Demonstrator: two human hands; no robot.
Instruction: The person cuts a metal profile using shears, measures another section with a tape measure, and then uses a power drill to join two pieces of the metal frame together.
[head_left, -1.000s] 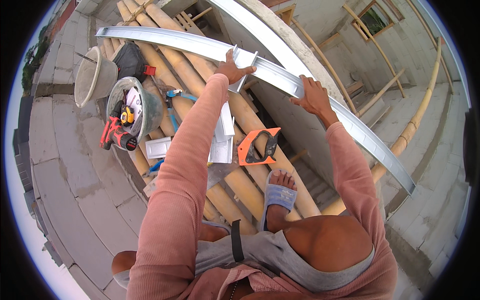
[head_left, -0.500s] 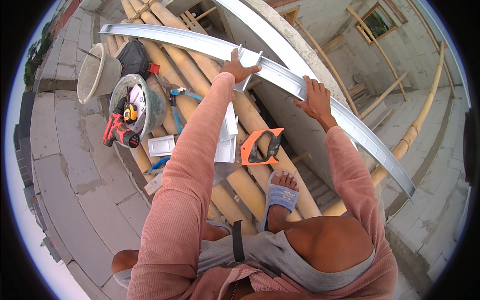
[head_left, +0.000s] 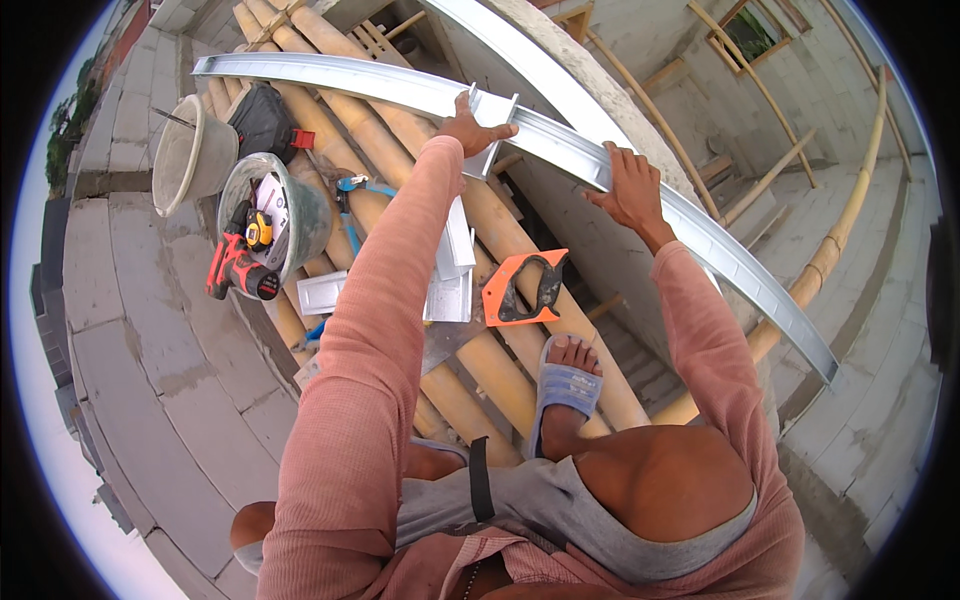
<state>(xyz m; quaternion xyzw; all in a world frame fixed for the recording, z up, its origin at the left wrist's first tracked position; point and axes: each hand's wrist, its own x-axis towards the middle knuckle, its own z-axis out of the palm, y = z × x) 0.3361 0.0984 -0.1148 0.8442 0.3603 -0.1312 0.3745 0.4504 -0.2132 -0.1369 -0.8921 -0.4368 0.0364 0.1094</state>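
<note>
As bamboo poles (head_left: 505,222) run beneath the left hand (head_left: 468,130) with gaps between, how would that long metal channel (head_left: 555,145) behave there?

"Light for its length, I'd judge, since it looks like thin folded sheet. It extends past the left hand on one side and past the right hand (head_left: 632,195) on the other, so expect spring and twist along the run."

"Where is it held?"

"The right hand is clamped over it, fingers over the far edge, thumb on the near one. That looks a good place: the folded edges should be stiffer than the flat middle, which could dent. The bare, bright metal is probably slick, and the ends likely sharp."

"And the left hand?"

"It closes across a short metal piece (head_left: 480,162) that crosses the channel, thumb at one upright flange, fingers by the other; how hard it presses, I can't tell. Being short, that piece should feel stiffer, though it could slide; take it by the flanges."
</note>
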